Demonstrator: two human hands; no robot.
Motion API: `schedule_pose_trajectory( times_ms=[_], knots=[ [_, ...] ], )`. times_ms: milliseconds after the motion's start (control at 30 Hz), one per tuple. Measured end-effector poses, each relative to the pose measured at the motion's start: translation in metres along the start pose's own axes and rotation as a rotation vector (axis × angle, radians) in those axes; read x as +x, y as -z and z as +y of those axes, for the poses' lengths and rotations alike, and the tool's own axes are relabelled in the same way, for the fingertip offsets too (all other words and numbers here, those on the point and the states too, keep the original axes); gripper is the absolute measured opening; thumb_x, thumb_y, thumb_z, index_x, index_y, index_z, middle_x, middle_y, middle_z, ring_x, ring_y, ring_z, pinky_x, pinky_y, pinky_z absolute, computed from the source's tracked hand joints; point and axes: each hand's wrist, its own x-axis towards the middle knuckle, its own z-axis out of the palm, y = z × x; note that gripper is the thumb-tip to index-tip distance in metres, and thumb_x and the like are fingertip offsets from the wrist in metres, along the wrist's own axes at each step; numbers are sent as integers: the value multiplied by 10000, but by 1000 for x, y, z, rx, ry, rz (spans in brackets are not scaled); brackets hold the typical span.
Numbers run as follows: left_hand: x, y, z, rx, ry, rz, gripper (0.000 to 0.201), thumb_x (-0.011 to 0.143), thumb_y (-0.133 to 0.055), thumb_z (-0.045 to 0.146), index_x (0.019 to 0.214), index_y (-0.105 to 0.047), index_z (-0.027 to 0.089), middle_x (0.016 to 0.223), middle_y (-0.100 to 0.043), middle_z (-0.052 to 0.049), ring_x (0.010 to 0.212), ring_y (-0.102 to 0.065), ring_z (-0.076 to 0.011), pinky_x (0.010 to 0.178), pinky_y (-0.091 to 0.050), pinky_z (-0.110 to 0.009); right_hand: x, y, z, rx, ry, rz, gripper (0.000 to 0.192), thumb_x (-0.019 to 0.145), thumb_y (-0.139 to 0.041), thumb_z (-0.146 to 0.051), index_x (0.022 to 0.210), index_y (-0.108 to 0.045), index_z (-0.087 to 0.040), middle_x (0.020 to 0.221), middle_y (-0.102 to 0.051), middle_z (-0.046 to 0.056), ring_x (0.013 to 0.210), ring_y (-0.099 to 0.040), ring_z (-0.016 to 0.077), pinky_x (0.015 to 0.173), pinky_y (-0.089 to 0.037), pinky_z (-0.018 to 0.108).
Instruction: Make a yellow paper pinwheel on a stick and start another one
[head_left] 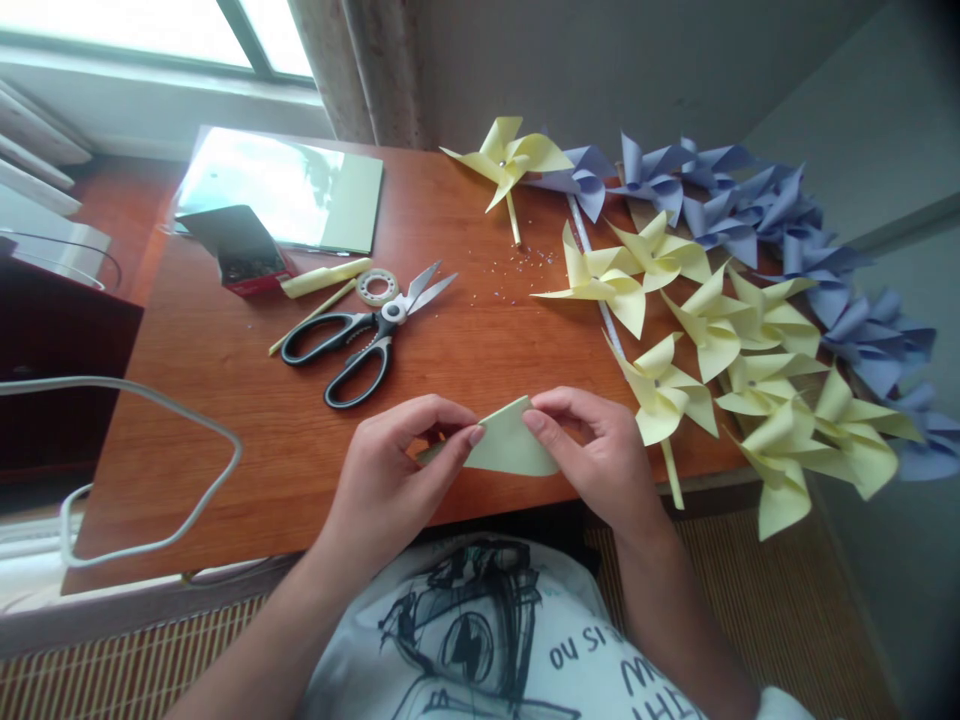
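A pale green sheet of paper (pixel 514 445) is held between my two hands above the table's front edge, its upper edge folded or creased. My left hand (pixel 409 460) pinches its left part between thumb and forefinger. At the upper right corner, the thumb and forefinger of my right hand (pixel 596 440) close on the same paper. Beyond my left hand lie black-handled scissors (pixel 390 315) with their blades apart. Just right of my right hand rests a yellow paper pinwheel (pixel 664 390) on a stick.
Several yellow and purple pinwheels (pixel 720 220) crowd the table's right side. A tape roll (pixel 377 287), rolled yellow paper (pixel 326 277), an opened small box (pixel 251 265) and a pack of paper (pixel 285 190) lie at left. Small scraps (pixel 517 270) dot the middle. A white cable (pixel 217 490) loops at left.
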Motion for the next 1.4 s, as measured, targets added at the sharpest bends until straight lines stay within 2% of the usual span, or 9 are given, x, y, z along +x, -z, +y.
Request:
schedule_pose_trajectory(
  times_ms=[200, 500, 600, 667, 733, 933, 1100, 1267, 1400],
  knots=[
    [1, 5, -1, 48, -20, 31, 69, 891, -703, 207, 825, -718, 195, 733, -708, 7, 652, -624, -116, 645, -480, -213, 4, 0, 0, -60, 31, 3, 106, 904, -716, -266, 824, -741, -201, 803, -766, 4, 744, -698, 137, 716, -541, 231],
    [-1, 15, -4, 57, -2, 111, 64, 897, -701, 222, 840, -720, 199, 762, -699, 1, 683, -629, -121, 662, -498, -219, 5, -4, 1, -32, -40, -118, 191, 918, -700, -316, 773, -720, -194, 732, -731, -6, 663, -658, 129, 609, -487, 230],
    [-2, 20, -6, 67, 22, 134, 68, 890, -710, 239, 838, -730, 199, 762, -702, -3, 679, -633, -125, 645, -494, -220, 7, -6, 0, -60, -25, -183, 204, 925, -691, -304, 756, -717, -192, 712, -722, -10, 649, -641, 125, 589, -458, 233],
    [-2, 23, -7, 70, 38, 134, 76, 882, -718, 250, 830, -738, 198, 752, -704, -7, 672, -632, -131, 632, -491, -221, 8, -7, 0, -83, 0, -183, 219, 925, -692, -299, 736, -711, -191, 688, -713, -13, 627, -628, 122, 572, -439, 236],
    [-2, 26, -8, 51, 45, 163, 82, 873, -727, 263, 826, -743, 198, 743, -705, -8, 668, -634, -136, 622, -489, -220, 8, -9, -1, -76, 16, -169, 215, 921, -698, -308, 741, -713, -191, 697, -720, -9, 637, -636, 130, 575, -443, 241],
    [-2, 32, -11, -11, 74, 255, 100, 826, -778, 305, 826, -765, 206, 744, -718, -11, 670, -647, -151, 623, -494, -223, 7, -13, 1, -59, -28, -232, 265, 949, -657, -361, 755, -727, -196, 700, -723, 11, 628, -662, 153, 585, -490, 263],
    [-3, 34, -13, -29, 109, 305, 122, 816, -788, 324, 809, -766, 204, 723, -710, -5, 654, -634, -147, 610, -485, -219, 7, -15, 0, -84, 16, -237, 255, 950, -660, -349, 758, -732, -198, 715, -748, 13, 655, -686, 153, 588, -490, 248],
    [-2, 35, -13, -146, 170, 356, 136, 776, -830, 328, 786, -775, 204, 705, -708, -3, 647, -624, -145, 601, -485, -219, 8, -15, 1, -125, 34, -251, 302, 966, -633, -356, 718, -702, -197, 616, -690, -13, 552, -625, 125, 567, -473, 241],
    [-1, 34, -20, -479, 259, 423, 190, 744, -864, 348, 827, -781, 198, 774, -726, -15, 652, -619, -117, 609, -501, -193, 7, -22, 0, -60, 32, -180, 280, 959, -642, -362, 742, -711, -198, 599, -681, -16, 527, -618, 117, 542, -473, 229]
  ],
)
